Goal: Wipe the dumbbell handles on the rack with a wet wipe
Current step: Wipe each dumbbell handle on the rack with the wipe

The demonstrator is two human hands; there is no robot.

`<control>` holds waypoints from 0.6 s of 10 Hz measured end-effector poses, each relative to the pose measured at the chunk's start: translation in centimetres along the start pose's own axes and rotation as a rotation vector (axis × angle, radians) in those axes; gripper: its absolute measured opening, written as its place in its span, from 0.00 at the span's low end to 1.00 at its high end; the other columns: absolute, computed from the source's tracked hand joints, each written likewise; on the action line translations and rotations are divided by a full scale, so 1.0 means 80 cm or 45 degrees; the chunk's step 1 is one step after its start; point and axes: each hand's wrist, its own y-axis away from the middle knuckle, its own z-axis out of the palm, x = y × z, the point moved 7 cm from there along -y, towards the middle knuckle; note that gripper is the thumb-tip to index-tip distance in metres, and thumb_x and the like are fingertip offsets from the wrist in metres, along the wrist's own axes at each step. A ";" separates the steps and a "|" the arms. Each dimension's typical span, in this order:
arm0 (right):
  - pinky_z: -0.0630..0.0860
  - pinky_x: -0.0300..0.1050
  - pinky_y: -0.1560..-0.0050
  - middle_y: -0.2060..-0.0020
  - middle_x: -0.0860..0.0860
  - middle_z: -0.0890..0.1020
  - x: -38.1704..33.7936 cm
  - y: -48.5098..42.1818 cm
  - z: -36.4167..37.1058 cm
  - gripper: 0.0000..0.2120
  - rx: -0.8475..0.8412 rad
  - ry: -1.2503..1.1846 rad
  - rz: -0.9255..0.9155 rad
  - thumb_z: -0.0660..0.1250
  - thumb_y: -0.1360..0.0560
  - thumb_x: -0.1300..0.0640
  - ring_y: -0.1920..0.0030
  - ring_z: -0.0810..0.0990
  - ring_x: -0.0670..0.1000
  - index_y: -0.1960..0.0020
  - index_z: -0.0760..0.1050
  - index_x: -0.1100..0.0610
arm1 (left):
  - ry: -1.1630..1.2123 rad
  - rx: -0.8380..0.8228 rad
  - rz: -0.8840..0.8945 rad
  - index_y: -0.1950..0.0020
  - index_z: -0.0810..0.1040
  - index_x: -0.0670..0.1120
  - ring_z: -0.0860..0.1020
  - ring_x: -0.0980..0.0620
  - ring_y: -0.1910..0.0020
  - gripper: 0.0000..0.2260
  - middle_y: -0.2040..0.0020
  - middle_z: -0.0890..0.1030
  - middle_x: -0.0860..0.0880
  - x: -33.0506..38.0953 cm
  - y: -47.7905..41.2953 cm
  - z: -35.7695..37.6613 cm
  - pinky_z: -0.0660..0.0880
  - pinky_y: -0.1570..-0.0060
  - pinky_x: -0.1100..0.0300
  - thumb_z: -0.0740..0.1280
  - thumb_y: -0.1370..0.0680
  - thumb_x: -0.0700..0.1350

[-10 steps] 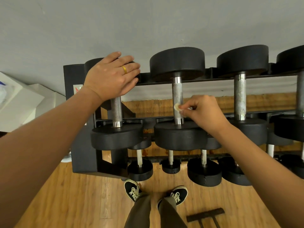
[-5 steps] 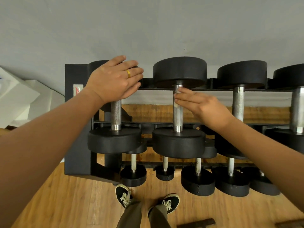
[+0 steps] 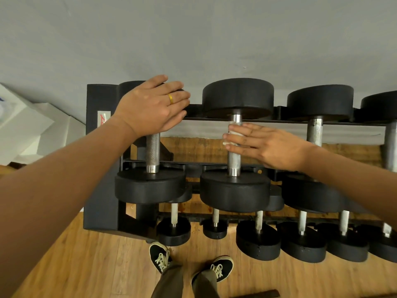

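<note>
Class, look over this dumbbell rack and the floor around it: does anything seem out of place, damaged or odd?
Mostly orderly. One dark flat bar lies loose on the wooden floor by the right shoe, away from the rack. The third top-row handle looks blotchy and worn.

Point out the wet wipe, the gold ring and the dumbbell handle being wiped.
wet wipe [image 3: 233, 132]: head view, white fold near its middle.
gold ring [image 3: 170, 99]: head view, top of the band.
dumbbell handle [image 3: 233, 162]: head view, bare steel below the wipe.
</note>
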 end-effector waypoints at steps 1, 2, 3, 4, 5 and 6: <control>0.53 0.54 0.20 0.21 0.57 0.59 0.012 -0.003 -0.006 0.38 -0.024 0.032 -0.019 0.67 0.28 0.69 0.21 0.55 0.57 0.21 0.58 0.58 | 0.009 -0.014 -0.002 0.36 0.82 0.43 0.79 0.43 0.34 0.16 0.37 0.83 0.44 0.000 0.000 0.001 0.72 0.31 0.45 0.60 0.13 0.49; 0.61 0.57 0.23 0.20 0.55 0.56 0.022 -0.006 -0.009 0.41 -0.064 -0.015 0.051 0.68 0.27 0.69 0.20 0.53 0.56 0.20 0.53 0.57 | 0.018 -0.025 -0.004 0.35 0.82 0.43 0.79 0.43 0.34 0.16 0.37 0.83 0.44 0.000 0.000 0.002 0.71 0.31 0.44 0.59 0.13 0.49; 0.63 0.57 0.24 0.21 0.57 0.54 0.011 -0.007 -0.008 0.42 -0.105 -0.048 0.103 0.68 0.29 0.70 0.20 0.48 0.59 0.20 0.51 0.59 | 0.015 -0.014 -0.003 0.36 0.82 0.43 0.79 0.43 0.34 0.16 0.37 0.83 0.44 0.000 0.000 0.000 0.72 0.31 0.44 0.59 0.13 0.49; 0.69 0.57 0.28 0.23 0.61 0.61 -0.016 -0.002 -0.004 0.37 -0.140 0.009 -0.021 0.66 0.30 0.67 0.21 0.54 0.62 0.23 0.58 0.62 | 0.006 -0.002 0.001 0.37 0.83 0.43 0.79 0.44 0.35 0.16 0.38 0.83 0.45 0.001 -0.001 -0.002 0.73 0.32 0.45 0.60 0.13 0.49; 0.66 0.57 0.28 0.25 0.61 0.66 -0.020 -0.001 -0.009 0.34 -0.128 0.075 -0.110 0.63 0.31 0.67 0.23 0.60 0.60 0.25 0.62 0.63 | 0.001 0.006 0.005 0.37 0.83 0.43 0.79 0.44 0.36 0.15 0.38 0.84 0.45 0.001 -0.002 -0.003 0.73 0.33 0.45 0.60 0.13 0.49; 0.60 0.57 0.25 0.23 0.60 0.63 0.003 -0.009 -0.019 0.37 -0.117 0.108 -0.025 0.68 0.30 0.67 0.22 0.58 0.59 0.23 0.60 0.61 | 0.000 0.013 0.004 0.37 0.83 0.43 0.80 0.44 0.35 0.15 0.38 0.84 0.45 0.001 -0.001 -0.003 0.73 0.32 0.45 0.60 0.14 0.49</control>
